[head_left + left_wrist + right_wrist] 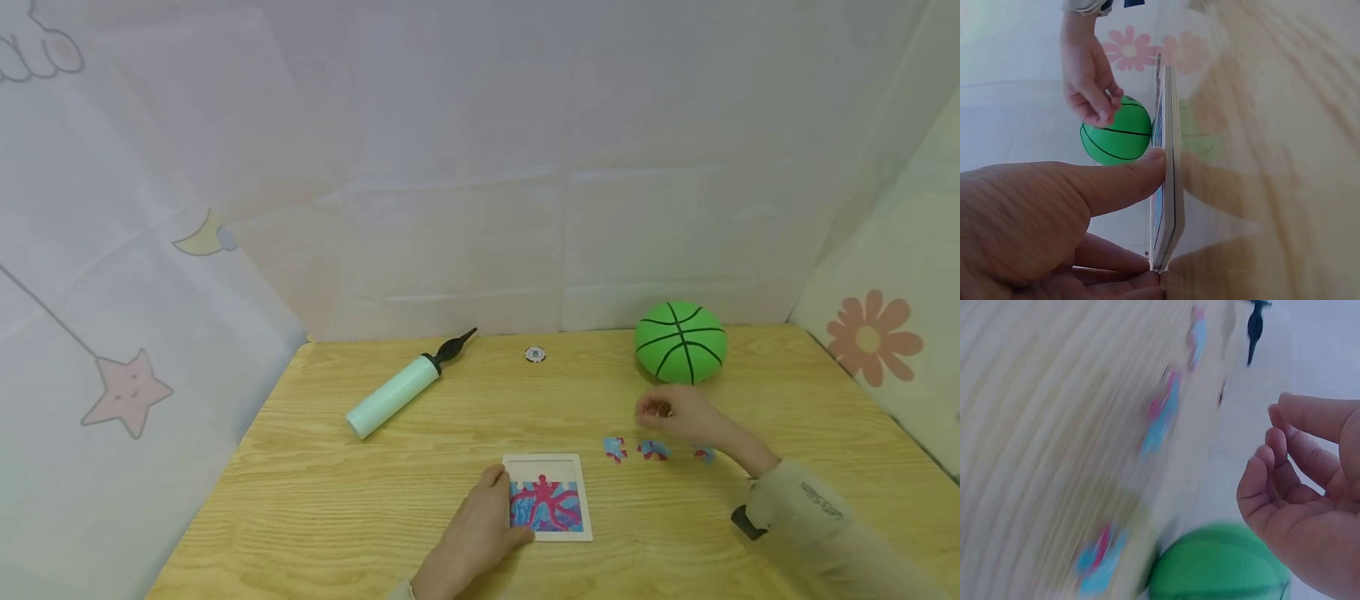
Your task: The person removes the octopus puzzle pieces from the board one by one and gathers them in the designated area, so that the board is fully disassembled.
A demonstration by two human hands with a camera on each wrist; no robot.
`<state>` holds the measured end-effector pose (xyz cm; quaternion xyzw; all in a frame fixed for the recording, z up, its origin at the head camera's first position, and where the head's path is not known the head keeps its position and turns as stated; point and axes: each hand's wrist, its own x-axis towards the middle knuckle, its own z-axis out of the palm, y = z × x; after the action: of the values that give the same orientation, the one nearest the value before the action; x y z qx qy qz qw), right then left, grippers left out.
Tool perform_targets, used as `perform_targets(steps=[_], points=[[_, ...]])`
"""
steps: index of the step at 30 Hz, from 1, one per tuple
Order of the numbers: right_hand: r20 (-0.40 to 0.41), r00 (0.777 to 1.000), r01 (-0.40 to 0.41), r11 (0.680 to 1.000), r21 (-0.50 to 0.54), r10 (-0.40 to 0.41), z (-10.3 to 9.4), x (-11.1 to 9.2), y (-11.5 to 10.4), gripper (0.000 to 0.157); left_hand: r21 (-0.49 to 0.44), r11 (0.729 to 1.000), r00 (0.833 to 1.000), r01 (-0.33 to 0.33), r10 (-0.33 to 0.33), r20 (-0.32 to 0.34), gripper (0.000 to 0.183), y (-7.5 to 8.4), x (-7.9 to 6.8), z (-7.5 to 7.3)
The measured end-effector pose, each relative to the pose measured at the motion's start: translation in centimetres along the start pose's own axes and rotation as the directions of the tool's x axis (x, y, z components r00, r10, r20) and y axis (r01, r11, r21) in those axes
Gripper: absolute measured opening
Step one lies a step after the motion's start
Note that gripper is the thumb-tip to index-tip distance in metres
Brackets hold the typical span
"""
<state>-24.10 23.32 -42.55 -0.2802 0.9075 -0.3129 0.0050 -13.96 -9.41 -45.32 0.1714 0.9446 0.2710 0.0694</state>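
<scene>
My left hand (476, 523) grips the left side of a white-framed jigsaw puzzle (587, 500), its thumb at the near edge and its fingers by the far left corner. A pink octopus on blue fills the tray's lower part; a pale strip shows along the top. To the right lie three loose puzzle pieces (655, 450), blue and pink, in a row on the table. Above them hovers my right hand (684, 414), fingers loosely curled. Nothing shows between thumb and fingers of that hand (1310, 462) in the right wrist view, where the pieces look blurred.
A green ball (681, 342) with black lines sits at the back right, just beyond the right hand. At the back left lies a mint hand pump (395, 395) with a black nozzle. A poker chip (535, 354) rests near the table's (315, 500) back edge. Printed cloth hangs behind.
</scene>
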Motion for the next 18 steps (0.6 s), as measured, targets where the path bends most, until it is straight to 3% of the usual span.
perform_targets(steps=[6,11,18], points=[[0.162,0.983,0.047,0.977,0.208,-0.082,3.6,2.5,-4.5,0.010,0.003,1.000,1.000,-0.013,0.013,-0.010,0.073,-0.2,0.2,0.1],[0.211,0.968,0.079,0.967,0.242,-0.132,7.1,4.2,-7.4,0.005,0.017,1.000,1.000,-0.021,0.022,-0.009,0.068,-0.3,0.2,-0.1],[0.249,0.965,0.011,0.960,0.279,-0.084,10.4,5.6,-9.1,0.007,0.039,0.996,0.997,-0.077,0.077,-0.015,0.065,-0.6,0.0,0.1]])
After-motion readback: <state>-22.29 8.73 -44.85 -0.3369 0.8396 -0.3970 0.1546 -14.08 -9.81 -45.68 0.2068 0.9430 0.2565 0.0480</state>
